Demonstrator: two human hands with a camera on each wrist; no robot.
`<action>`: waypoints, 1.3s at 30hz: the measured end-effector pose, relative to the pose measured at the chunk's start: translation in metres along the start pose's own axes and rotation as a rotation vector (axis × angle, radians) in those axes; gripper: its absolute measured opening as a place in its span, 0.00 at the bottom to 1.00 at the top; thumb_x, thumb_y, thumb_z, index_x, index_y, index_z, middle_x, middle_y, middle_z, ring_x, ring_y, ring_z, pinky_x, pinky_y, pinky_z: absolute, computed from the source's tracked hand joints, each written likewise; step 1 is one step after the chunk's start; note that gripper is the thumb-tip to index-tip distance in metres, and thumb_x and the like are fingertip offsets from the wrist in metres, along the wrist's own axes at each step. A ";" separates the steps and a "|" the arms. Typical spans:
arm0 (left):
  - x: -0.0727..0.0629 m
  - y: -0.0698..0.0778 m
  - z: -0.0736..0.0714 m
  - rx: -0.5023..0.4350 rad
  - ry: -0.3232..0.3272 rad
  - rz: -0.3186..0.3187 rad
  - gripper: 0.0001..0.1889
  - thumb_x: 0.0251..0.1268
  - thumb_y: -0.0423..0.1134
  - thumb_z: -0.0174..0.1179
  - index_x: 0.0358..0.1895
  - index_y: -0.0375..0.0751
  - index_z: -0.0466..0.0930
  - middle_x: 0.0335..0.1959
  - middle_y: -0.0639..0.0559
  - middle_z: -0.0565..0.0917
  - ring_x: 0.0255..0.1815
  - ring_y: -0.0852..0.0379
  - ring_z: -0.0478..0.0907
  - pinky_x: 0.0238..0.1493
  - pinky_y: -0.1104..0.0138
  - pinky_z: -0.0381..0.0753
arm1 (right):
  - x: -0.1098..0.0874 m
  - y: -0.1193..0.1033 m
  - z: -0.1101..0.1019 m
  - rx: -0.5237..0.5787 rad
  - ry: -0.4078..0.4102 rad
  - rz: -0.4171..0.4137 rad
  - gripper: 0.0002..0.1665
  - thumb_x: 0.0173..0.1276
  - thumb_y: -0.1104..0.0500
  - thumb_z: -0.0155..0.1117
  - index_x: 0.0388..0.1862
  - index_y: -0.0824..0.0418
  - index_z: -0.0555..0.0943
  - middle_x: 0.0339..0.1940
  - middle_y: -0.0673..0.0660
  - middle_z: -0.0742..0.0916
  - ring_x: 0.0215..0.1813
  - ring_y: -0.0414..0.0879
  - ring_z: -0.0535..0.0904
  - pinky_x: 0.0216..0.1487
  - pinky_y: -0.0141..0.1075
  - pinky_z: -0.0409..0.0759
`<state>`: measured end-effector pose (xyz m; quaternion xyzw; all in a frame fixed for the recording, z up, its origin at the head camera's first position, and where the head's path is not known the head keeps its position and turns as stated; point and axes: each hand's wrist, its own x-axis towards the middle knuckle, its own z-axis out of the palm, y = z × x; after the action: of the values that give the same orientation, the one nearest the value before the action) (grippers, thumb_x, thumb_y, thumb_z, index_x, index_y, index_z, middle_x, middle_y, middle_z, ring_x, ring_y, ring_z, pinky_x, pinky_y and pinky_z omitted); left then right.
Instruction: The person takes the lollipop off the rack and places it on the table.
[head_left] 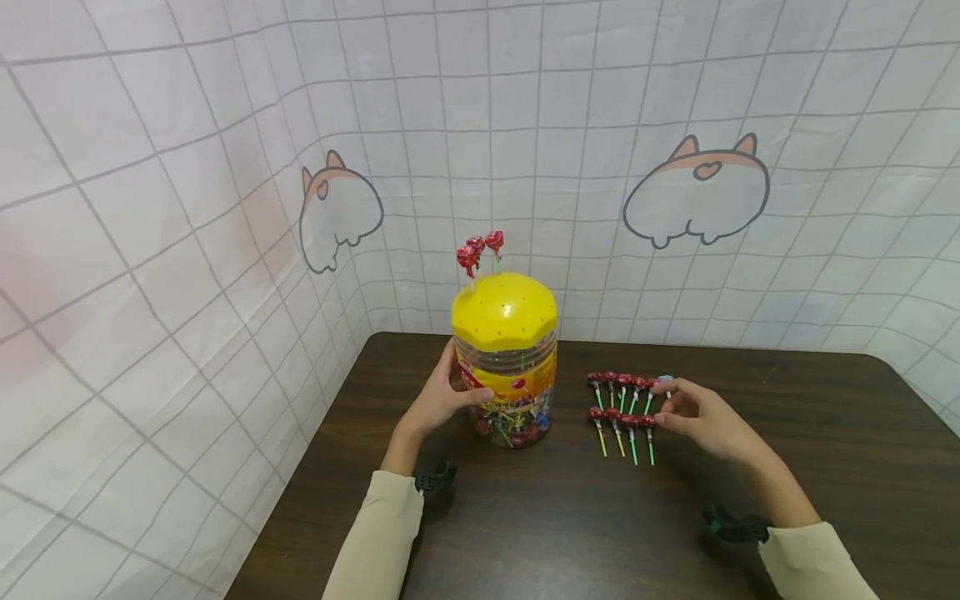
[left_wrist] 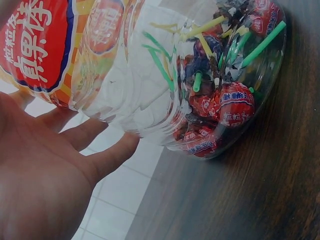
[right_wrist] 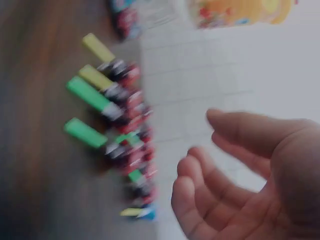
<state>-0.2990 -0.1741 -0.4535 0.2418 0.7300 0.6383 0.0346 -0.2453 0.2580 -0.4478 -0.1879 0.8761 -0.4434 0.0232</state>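
A clear plastic candy jar (head_left: 506, 367) with a yellow domed lid (head_left: 504, 308) stands upright on the table. My left hand (head_left: 442, 396) holds its left side, thumb across the front and fingers round the far side; the left wrist view shows the fingertips against the clear wall. Loose lollipops (left_wrist: 232, 105) lie in the jar's bottom. Three red lollipops (head_left: 494, 241) stick up from the lid's back left. Right of the jar, several lollipops (head_left: 632, 422) lie in two rows. At the rows' right end hovers my right hand (head_left: 705, 417), fingers bent, nothing between thumb and fingertips.
The dark wood table (head_left: 540, 525) reaches back to a white gridded cloth (head_left: 510, 150) with cartoon animal drawings. Small holes dot the yellow lid. One blue-wrapped lollipop (right_wrist: 148, 213) lies at the end of the back row. Dark straps sit on both wrists.
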 end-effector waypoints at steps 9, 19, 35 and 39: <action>0.000 -0.001 0.000 0.011 0.004 -0.004 0.51 0.63 0.44 0.73 0.80 0.72 0.46 0.73 0.53 0.67 0.70 0.46 0.73 0.71 0.44 0.74 | 0.014 -0.076 0.008 0.059 0.058 -0.208 0.18 0.76 0.58 0.64 0.63 0.52 0.78 0.46 0.56 0.85 0.44 0.45 0.83 0.40 0.34 0.84; 0.000 -0.004 0.000 -0.006 -0.008 0.009 0.52 0.62 0.44 0.74 0.80 0.71 0.45 0.73 0.52 0.68 0.70 0.46 0.72 0.71 0.46 0.75 | 0.068 -0.163 0.020 0.084 0.159 -0.280 0.17 0.76 0.56 0.64 0.61 0.58 0.79 0.49 0.56 0.85 0.49 0.48 0.82 0.48 0.31 0.83; 0.002 -0.004 0.002 0.021 0.010 -0.004 0.52 0.61 0.46 0.75 0.80 0.71 0.45 0.73 0.52 0.67 0.71 0.47 0.70 0.71 0.46 0.75 | 0.167 -0.209 0.032 0.226 0.250 -0.168 0.20 0.72 0.59 0.65 0.60 0.61 0.78 0.53 0.61 0.84 0.50 0.53 0.82 0.46 0.36 0.84; 0.002 -0.003 0.000 0.022 0.017 -0.002 0.53 0.61 0.46 0.75 0.80 0.70 0.46 0.73 0.51 0.67 0.71 0.47 0.71 0.71 0.46 0.75 | 0.179 -0.214 0.033 0.203 0.240 -0.122 0.21 0.72 0.58 0.65 0.62 0.59 0.77 0.55 0.60 0.84 0.51 0.53 0.82 0.52 0.42 0.85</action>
<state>-0.3015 -0.1732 -0.4556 0.2357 0.7376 0.6322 0.0263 -0.3387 0.0553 -0.2771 -0.1832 0.8102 -0.5495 -0.0896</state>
